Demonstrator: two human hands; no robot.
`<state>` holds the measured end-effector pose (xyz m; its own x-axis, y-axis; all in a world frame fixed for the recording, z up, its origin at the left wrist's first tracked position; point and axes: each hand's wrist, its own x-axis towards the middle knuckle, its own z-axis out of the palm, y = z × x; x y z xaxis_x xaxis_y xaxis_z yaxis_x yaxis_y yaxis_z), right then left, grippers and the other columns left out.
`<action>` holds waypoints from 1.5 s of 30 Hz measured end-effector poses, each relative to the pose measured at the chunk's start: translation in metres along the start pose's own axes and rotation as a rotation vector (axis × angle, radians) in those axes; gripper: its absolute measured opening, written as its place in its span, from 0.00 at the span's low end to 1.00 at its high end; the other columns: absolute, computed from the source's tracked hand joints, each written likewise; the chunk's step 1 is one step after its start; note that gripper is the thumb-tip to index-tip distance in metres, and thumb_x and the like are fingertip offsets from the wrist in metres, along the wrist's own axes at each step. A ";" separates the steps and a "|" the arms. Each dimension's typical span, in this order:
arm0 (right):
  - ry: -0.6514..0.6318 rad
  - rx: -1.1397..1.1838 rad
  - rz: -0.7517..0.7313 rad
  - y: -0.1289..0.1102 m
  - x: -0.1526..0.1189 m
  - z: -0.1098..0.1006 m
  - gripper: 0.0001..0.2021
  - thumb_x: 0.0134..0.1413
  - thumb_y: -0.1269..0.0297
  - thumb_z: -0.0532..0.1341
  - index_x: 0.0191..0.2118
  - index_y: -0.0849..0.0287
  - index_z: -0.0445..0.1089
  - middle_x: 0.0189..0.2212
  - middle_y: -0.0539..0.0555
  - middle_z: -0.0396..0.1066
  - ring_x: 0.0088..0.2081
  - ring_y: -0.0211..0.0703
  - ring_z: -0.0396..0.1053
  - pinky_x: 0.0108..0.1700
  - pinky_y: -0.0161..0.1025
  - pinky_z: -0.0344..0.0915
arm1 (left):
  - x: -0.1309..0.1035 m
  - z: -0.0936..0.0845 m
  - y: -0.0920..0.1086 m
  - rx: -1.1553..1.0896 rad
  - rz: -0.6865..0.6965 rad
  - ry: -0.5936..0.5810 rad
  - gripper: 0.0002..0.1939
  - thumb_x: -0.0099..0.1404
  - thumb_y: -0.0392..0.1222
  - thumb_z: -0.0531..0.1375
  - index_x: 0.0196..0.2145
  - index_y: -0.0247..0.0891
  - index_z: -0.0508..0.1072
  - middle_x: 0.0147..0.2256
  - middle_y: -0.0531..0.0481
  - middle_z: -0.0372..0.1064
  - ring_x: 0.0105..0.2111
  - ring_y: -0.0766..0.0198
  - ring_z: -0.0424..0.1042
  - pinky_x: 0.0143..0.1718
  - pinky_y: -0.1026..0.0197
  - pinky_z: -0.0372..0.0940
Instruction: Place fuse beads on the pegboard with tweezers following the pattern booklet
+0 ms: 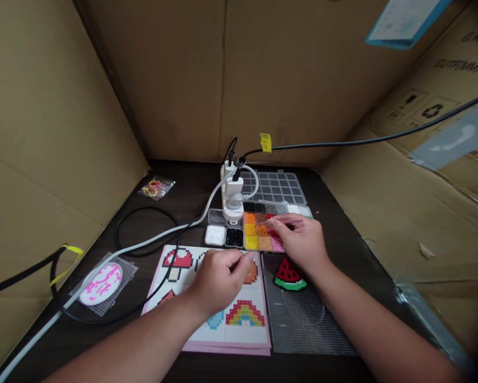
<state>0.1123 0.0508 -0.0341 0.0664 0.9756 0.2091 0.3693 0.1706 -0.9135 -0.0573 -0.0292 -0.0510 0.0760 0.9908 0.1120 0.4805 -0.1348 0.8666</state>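
Note:
My right hand [306, 238] grips a pair of pinkish tweezers [287, 220], their tips over the orange and brown compartments of a bead box [252, 243]. Whether a bead is between the tips is too small to see. My left hand [222, 274] is closed above the pattern sheet [245, 336], thumb against the curled fingers; anything inside is hidden. Mushroom and rainbow pixel pictures show on the sheet. To its right lies a clear pegboard [298, 330] bearing a watermelon slice of red, black, white and green beads [289, 275], partly beside my right forearm.
Small boxes of white beads [215, 234] and black beads [234, 237] sit left of the bead box. Behind stands a white power strip [231, 199] with cables. A pink-and-white oval [101, 283] lies on another pegboard at left. Cardboard walls [279, 80] surround the table.

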 end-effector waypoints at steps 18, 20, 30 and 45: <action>0.326 0.145 -0.085 -0.045 -0.053 -0.093 0.04 0.43 0.64 0.69 0.26 0.58 0.76 0.24 0.54 0.77 0.20 0.36 0.67 0.22 0.35 0.62 | -0.001 -0.003 0.002 0.052 0.017 0.015 0.24 0.64 0.49 0.53 0.14 0.37 0.57 0.14 0.57 0.49 0.18 0.71 0.52 0.20 0.65 0.48; 0.351 0.135 -0.011 -0.029 -0.069 -0.103 0.05 0.41 0.65 0.69 0.26 0.60 0.76 0.23 0.54 0.76 0.16 0.32 0.60 0.18 0.33 0.55 | -0.001 -0.003 0.002 0.048 0.030 0.022 0.24 0.64 0.49 0.54 0.14 0.36 0.58 0.13 0.57 0.50 0.17 0.71 0.52 0.20 0.65 0.49; 0.385 0.246 0.142 0.037 -0.099 -0.108 0.07 0.42 0.64 0.69 0.25 0.63 0.76 0.23 0.58 0.76 0.16 0.28 0.52 0.18 0.31 0.46 | -0.002 -0.004 0.001 0.069 0.022 0.031 0.25 0.64 0.49 0.54 0.13 0.37 0.62 0.12 0.57 0.53 0.16 0.71 0.55 0.19 0.65 0.51; 0.314 -0.012 0.080 0.052 -0.100 -0.102 0.12 0.46 0.56 0.66 0.29 0.62 0.75 0.27 0.60 0.78 0.24 0.43 0.72 0.25 0.39 0.67 | -0.002 -0.005 0.005 0.096 0.011 0.036 0.23 0.64 0.48 0.55 0.13 0.37 0.63 0.11 0.58 0.55 0.14 0.72 0.56 0.18 0.64 0.52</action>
<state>0.2194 -0.0518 -0.0666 0.3775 0.8954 0.2362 0.3626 0.0918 -0.9274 -0.0596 -0.0318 -0.0443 0.0510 0.9889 0.1397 0.5619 -0.1441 0.8146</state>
